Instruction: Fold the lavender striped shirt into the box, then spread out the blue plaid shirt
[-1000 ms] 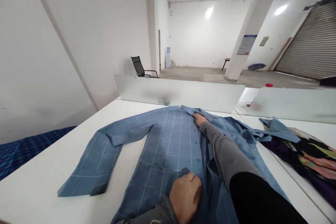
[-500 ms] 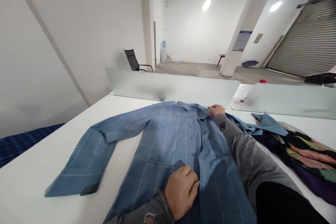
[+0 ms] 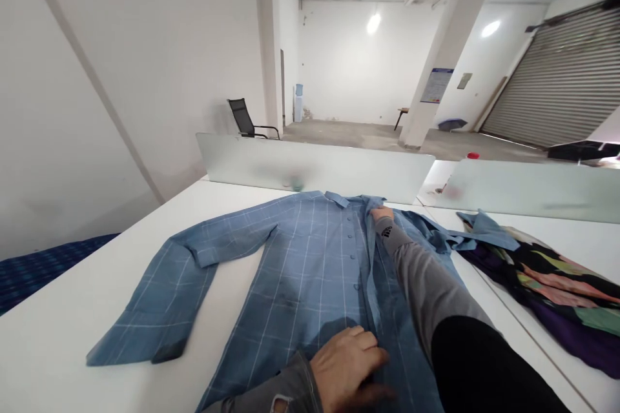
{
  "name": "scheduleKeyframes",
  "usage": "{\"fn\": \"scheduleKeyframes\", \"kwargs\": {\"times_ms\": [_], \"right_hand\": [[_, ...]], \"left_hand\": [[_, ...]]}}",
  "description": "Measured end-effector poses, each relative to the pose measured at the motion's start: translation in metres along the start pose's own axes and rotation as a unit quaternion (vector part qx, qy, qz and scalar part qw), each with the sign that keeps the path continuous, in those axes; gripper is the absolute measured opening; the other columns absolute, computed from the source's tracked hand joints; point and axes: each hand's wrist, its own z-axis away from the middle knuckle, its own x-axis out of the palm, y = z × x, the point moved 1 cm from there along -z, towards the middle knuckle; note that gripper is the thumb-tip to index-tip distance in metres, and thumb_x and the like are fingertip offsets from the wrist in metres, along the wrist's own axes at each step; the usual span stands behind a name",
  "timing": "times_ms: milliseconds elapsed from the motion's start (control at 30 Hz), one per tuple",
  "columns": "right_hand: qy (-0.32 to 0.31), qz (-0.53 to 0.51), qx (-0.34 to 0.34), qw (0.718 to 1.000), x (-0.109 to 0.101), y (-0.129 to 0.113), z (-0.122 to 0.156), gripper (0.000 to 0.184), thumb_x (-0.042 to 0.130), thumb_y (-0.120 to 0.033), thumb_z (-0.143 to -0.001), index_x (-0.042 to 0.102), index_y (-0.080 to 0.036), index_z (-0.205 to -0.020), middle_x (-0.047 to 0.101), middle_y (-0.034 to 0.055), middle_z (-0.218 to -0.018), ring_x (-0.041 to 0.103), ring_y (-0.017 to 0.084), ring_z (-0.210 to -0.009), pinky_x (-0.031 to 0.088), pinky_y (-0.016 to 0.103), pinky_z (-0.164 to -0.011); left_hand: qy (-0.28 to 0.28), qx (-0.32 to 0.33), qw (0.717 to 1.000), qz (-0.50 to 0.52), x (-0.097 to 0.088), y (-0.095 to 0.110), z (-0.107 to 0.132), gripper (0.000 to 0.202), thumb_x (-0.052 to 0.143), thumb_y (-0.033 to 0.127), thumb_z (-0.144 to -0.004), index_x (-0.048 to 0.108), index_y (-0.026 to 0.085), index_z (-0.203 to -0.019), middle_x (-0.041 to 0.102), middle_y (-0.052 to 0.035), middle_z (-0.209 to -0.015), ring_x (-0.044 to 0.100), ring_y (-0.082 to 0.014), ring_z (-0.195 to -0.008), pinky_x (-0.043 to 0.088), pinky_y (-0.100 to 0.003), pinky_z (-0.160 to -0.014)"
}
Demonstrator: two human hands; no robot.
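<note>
A blue shirt (image 3: 310, 258) with a white check lies spread front up on the white table (image 3: 53, 329), its left-hand sleeve (image 3: 165, 290) bent outward and down. Near the collar, my right hand (image 3: 383, 212) is closed on the edge of the shirt's loose front panel, and that panel is lifted and folded along the button line. Over the lower front, my left hand (image 3: 351, 361) has its fingers apart, partly smeared by motion, close to the button edge. Nothing shows in its grasp. My right forearm covers part of the shirt's right-hand side.
Patterned and purple clothes (image 3: 547, 277) lie heaped on the right. Frosted dividers (image 3: 314, 164) stand along the table's far edge. Beyond are a black chair (image 3: 242, 117) and a pillar (image 3: 436, 58). Dark blue fabric (image 3: 48, 264) sits beside the table at the left.
My right hand has moved left across the collar, drawing the front panel with it. My left hand has let go of the front edge and shifted slightly down and right, opening its fingers.
</note>
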Motion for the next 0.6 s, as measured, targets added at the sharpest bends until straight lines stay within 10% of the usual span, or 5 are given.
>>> {"fn": "scheduleKeyframes", "kwargs": {"times_ms": [333, 600], "right_hand": [[-0.081, -0.058, 0.074, 0.992, 0.047, -0.024, 0.013, 0.02, 0.061, -0.033, -0.086, 0.063, -0.014, -0.078, 0.068, 0.0057, -0.066, 0.064, 0.014, -0.056, 0.055, 0.026, -0.056], [-0.059, 0.047, 0.048, 0.996, 0.042, -0.02, 0.02, 0.021, 0.062, -0.038, -0.081, 0.067, -0.019, -0.086, 0.069, 0.0099, -0.105, 0.061, 0.025, -0.104, 0.048, 0.032, -0.089]], "left_hand": [[0.018, -0.021, 0.999, 0.03, -0.001, 0.0, 0.001, 0.008, 0.054, 0.018, -0.087, 0.056, 0.018, -0.079, 0.06, 0.0013, -0.074, 0.056, -0.0107, -0.07, 0.033, -0.024, -0.059], [-0.023, -0.029, 0.997, 0.074, 0.001, -0.001, 0.002, 0.013, 0.057, 0.021, -0.086, 0.055, 0.018, -0.074, 0.06, 0.0017, -0.073, 0.056, -0.0102, -0.067, 0.034, -0.022, -0.059]]}}
